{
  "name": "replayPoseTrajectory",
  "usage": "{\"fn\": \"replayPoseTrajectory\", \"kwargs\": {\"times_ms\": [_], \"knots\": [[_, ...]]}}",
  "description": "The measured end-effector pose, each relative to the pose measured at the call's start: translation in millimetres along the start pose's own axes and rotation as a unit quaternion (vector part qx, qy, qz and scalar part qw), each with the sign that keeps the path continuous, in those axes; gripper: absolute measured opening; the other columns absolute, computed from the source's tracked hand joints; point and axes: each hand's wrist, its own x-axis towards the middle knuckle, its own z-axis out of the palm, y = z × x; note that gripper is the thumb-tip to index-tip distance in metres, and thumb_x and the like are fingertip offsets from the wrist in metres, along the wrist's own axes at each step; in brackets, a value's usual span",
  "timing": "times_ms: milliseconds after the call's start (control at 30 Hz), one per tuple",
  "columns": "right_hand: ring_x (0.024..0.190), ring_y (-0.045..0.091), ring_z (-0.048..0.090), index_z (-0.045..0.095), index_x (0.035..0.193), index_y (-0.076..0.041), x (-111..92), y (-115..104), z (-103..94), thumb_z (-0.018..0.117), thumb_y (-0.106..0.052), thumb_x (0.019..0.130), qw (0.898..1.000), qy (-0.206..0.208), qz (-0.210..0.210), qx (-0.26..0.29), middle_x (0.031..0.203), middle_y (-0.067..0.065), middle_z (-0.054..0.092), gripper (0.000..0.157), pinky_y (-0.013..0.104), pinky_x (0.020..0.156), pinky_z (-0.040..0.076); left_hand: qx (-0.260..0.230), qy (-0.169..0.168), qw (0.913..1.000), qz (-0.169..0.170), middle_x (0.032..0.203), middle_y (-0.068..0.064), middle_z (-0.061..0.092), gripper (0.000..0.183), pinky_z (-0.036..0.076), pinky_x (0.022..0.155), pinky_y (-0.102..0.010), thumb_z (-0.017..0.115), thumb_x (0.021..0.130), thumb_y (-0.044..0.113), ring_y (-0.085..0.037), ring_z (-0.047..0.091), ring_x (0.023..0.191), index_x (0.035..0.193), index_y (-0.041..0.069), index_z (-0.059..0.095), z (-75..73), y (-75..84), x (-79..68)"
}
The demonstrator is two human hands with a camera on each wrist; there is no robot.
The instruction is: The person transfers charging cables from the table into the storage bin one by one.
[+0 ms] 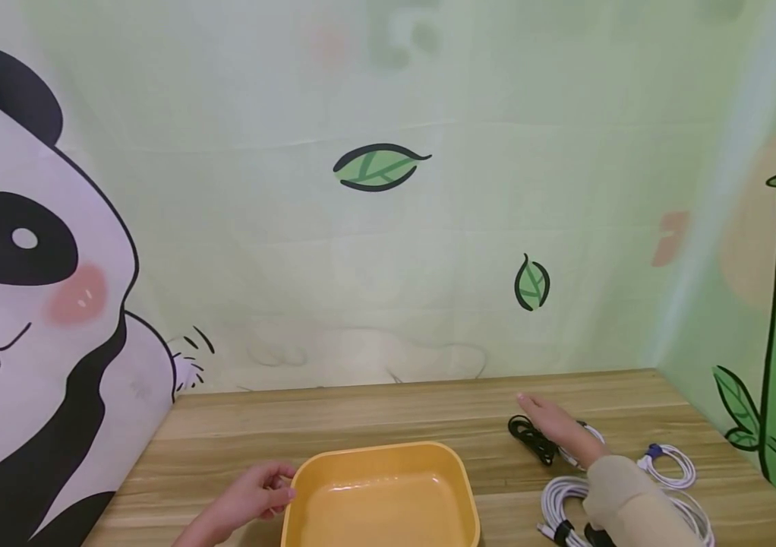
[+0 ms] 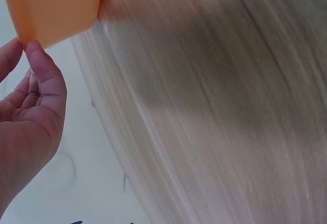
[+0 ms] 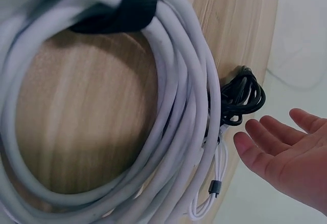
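My left hand point(image 1: 251, 494) is at the left rim of a yellow plastic tray point(image 1: 381, 450), which sits at the front middle of the table. In the left wrist view, the thumb and a fingertip pinch the corner of the tray point(image 2: 56, 9). My right hand point(image 1: 555, 425) reaches over the cables on the right with its fingers extended, holding nothing. Close by lies a black coiled cable point(image 1: 528, 434). The right wrist view shows the right hand point(image 3: 291, 152) apart from the black cable point(image 3: 242, 96), with a thick white coiled cable point(image 3: 176, 55) large in front.
A thin white coiled cable point(image 1: 682, 465) with a blue tie lies at the right. Nearer the front is a thick white coil point(image 1: 552, 501) with a black strap, partly under the right sleeve point(image 1: 634, 494). Behind the wooden table point(image 1: 361, 410) hangs a printed panda backdrop point(image 1: 388, 304).
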Motion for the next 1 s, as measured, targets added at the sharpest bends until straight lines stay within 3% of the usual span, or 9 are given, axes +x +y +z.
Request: {"fn": "replayPoseTrajectory", "kwargs": {"times_ms": [333, 400, 467, 567, 767, 867, 1000], "knots": [[0.115, 0.047, 0.037, 0.025, 0.131, 0.014, -3.5, 4.1, -3.1, 0.023, -0.041, 0.096, 0.998, -0.002, 0.005, 0.056, 0.131, 0.034, 0.031, 0.065, 0.054, 0.091, 0.037, -0.024, -0.003, 0.9997, 0.006, 0.074, -0.001, 0.050, 0.037, 0.042, 0.055, -0.024, 0.055, 0.085, 0.014, -0.012, 0.048, 0.064, 0.113, -0.009, 0.046, 1.2, -1.2, 0.8], [0.103, 0.042, 0.047, 0.027, 0.131, 0.012, -4.0, 3.9, -3.9, 0.024, -0.043, 0.095, 0.998, -0.001, 0.012, 0.057, 0.116, 0.033, 0.044, 0.065, 0.048, 0.081, 0.044, -0.030, -0.005, 0.9995, 0.009, 0.074, -0.001, 0.050, 0.038, 0.042, 0.054, -0.024, 0.055, 0.085, 0.013, -0.012, 0.049, 0.064, 0.113, -0.010, 0.045, 1.3, -1.7, 0.9], [0.084, 0.032, 0.050, 0.032, 0.129, 0.010, -4.0, 4.2, -4.6, 0.026, -0.042, 0.095, 0.998, 0.001, 0.018, 0.060, 0.092, 0.023, 0.051, 0.062, 0.039, 0.071, 0.045, -0.037, -0.006, 0.9992, 0.011, 0.073, 0.000, 0.050, 0.038, 0.043, 0.055, -0.023, 0.055, 0.085, 0.013, -0.011, 0.049, 0.063, 0.113, -0.011, 0.044, 1.2, -2.3, 1.2], [0.068, 0.020, 0.041, 0.037, 0.125, 0.007, -3.5, 5.9, -4.7, 0.030, -0.042, 0.094, 0.998, 0.005, 0.030, 0.061, 0.072, 0.007, 0.040, 0.058, 0.031, 0.060, 0.037, -0.053, -0.009, 0.9985, 0.006, 0.073, 0.000, 0.049, 0.039, 0.043, 0.055, -0.023, 0.056, 0.085, 0.012, -0.010, 0.049, 0.063, 0.113, -0.012, 0.043, 1.4, -2.3, 1.5], [0.083, 0.026, 0.048, 0.036, 0.124, 0.011, -3.8, 9.2, -4.9, 0.034, -0.044, 0.092, 0.998, 0.004, 0.043, 0.045, 0.095, 0.017, 0.047, 0.064, 0.035, 0.066, 0.043, -0.070, -0.006, 0.9975, -0.012, 0.075, -0.001, 0.049, 0.038, 0.045, 0.056, -0.022, 0.057, 0.084, 0.011, -0.010, 0.049, 0.063, 0.112, -0.011, 0.043, 2.0, -1.6, 0.3], [0.084, 0.027, 0.048, 0.038, 0.122, 0.010, -5.1, 9.1, -5.4, 0.037, -0.044, 0.092, 0.998, 0.002, 0.049, 0.046, 0.096, 0.020, 0.048, 0.062, 0.034, 0.065, 0.042, -0.077, -0.006, 0.9969, -0.017, 0.075, -0.001, 0.049, 0.038, 0.045, 0.056, -0.022, 0.056, 0.084, 0.011, -0.010, 0.048, 0.063, 0.113, -0.011, 0.042, 2.4, -1.4, 0.1], [0.091, 0.033, 0.049, 0.036, 0.122, 0.010, -7.1, 8.1, -6.6, 0.044, -0.034, 0.090, 0.997, -0.007, 0.062, 0.054, 0.105, 0.027, 0.047, 0.055, 0.039, 0.066, 0.045, -0.091, -0.010, 0.9956, -0.019, 0.075, -0.001, 0.050, 0.038, 0.044, 0.055, -0.021, 0.055, 0.085, 0.010, -0.010, 0.048, 0.061, 0.113, -0.011, 0.041, 3.0, -1.7, 1.2]]}}
